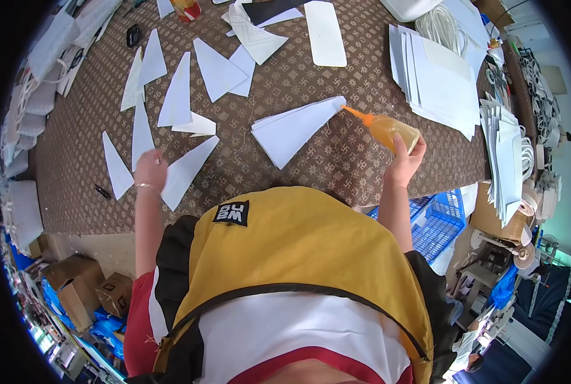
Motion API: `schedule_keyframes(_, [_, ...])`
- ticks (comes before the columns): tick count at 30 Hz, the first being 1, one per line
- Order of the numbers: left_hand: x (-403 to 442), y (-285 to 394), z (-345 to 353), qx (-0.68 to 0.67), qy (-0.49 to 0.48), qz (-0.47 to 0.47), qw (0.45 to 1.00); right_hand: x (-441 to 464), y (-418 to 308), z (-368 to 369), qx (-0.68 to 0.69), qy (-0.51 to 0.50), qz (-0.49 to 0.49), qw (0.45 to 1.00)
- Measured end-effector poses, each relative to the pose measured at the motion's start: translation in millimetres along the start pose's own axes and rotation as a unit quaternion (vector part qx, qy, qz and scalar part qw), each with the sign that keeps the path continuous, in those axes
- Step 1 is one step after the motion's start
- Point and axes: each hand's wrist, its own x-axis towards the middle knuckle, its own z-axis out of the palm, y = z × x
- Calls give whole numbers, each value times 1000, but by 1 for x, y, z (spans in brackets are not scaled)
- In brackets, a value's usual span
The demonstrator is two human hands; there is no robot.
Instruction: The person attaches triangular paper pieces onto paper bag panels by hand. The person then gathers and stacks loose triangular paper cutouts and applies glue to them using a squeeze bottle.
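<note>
My right hand [405,161] is wrapped round a glue bottle [391,131] with amber contents and a long orange nozzle. The nozzle tip points left and meets, or nearly meets, the narrow end of a stack of white wedge-shaped pieces [292,131]. On the left, my left hand [151,171] is over the table, its fingers curled together at the lower end of a narrow white piece [142,131]. Whatever those fingers pinch is hidden. Beside that hand lie another white wedge piece [192,171] to the right and a slim one [116,163] to the left.
More white wedge pieces [218,69] are spread over the brown patterned tablecloth [279,80]. A white rounded panel [325,35] lies at the back. Stacked white sheets [436,80] and a coil of white cord [440,31] are at right. Below the table edge is a blue crate [439,224].
</note>
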Motion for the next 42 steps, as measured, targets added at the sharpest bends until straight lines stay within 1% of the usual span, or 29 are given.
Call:
schedule_keyframes(1, [7, 32, 5, -81, 0, 19, 997, 4, 3, 2, -13, -1, -14, 1000])
schedule_keyframes(3, [14, 90, 18, -162, -38, 89, 982, 11, 9, 6, -36, -4, -42, 998])
schedule_keyframes(4, [11, 125, 20, -220, -63, 88, 970, 13, 12, 7, -35, -5, -45, 998])
schedule_keyframes(6, [17, 161, 42, -221, -53, 158, 961, 17, 18, 10, -68, -4, -50, 996])
schedule_keyframes(7, [19, 173, 48, -221, -51, 160, 961, 18, 20, 11, -86, -1, -51, 995])
schedule_keyframes(9, [22, 190, 54, -208, -86, 175, 958, 11, 15, 15, -85, -14, -44, 995])
schedule_keyframes(11, [26, 195, 53, -198, -96, 168, 961, -3, 11, 20, -85, -42, -25, 995])
schedule_keyframes(12, [28, 196, 51, -187, -105, 160, 964, -12, 10, 23, -85, -40, -22, 995])
schedule_keyframes(14, [28, 197, 52, -174, -118, 151, 966, -34, 8, 31, -120, -122, -13, 985])
schedule_keyframes(15, [28, 197, 53, -175, -118, 148, 966, -45, 8, 35, -121, -122, -10, 985])
schedule_keyframes(17, [30, 196, 54, -177, -114, 141, 967, -65, 8, 45, -124, -207, -29, 970])
schedule_keyframes(18, [31, 197, 53, -176, -115, 140, 968, -71, 8, 49, -124, -208, -27, 970])
schedule_keyframes(21, [33, 200, 48, -167, -161, 124, 965, -84, 6, 57, -114, -275, -28, 954])
schedule_keyframes(22, [33, 200, 49, -166, -162, 123, 965, -82, 5, 56, -114, -275, -26, 954])
schedule_keyframes(25, [33, 199, 51, -153, -112, 163, 968, -65, 0, 49, -171, -252, -74, 950])
schedule_keyframes(26, [34, 200, 50, -153, -112, 160, 969, -57, -2, 46, -170, -254, -73, 949])
schedule_keyframes(28, [34, 205, 42, -140, -149, 144, 968, -46, -7, 42, -106, -176, -32, 978])
schedule_keyframes(29, [35, 206, 41, -134, -168, 136, 967, -46, -6, 42, -107, -178, -31, 978])
schedule_keyframes(32, [36, 204, 46, -136, -158, 138, 968, -56, -5, 45, -150, -220, -60, 962])
schedule_keyframes(33, [35, 204, 47, -137, -153, 141, 969, -65, -2, 48, -150, -219, -59, 962])
schedule_keyframes(35, [35, 207, 46, -143, -162, 139, 966, -83, 7, 55, -134, -291, -44, 946])
schedule_keyframes(38, [36, 206, 43, -152, -177, 132, 963, -86, 4, 57, -130, -298, -33, 945])
schedule_keyframes(40, [36, 204, 46, -151, -179, 153, 960, -80, 3, 55, -128, -301, -28, 945])
schedule_keyframes(42, [37, 205, 47, -152, -180, 164, 958, -56, 2, 44, -160, -222, -70, 959])
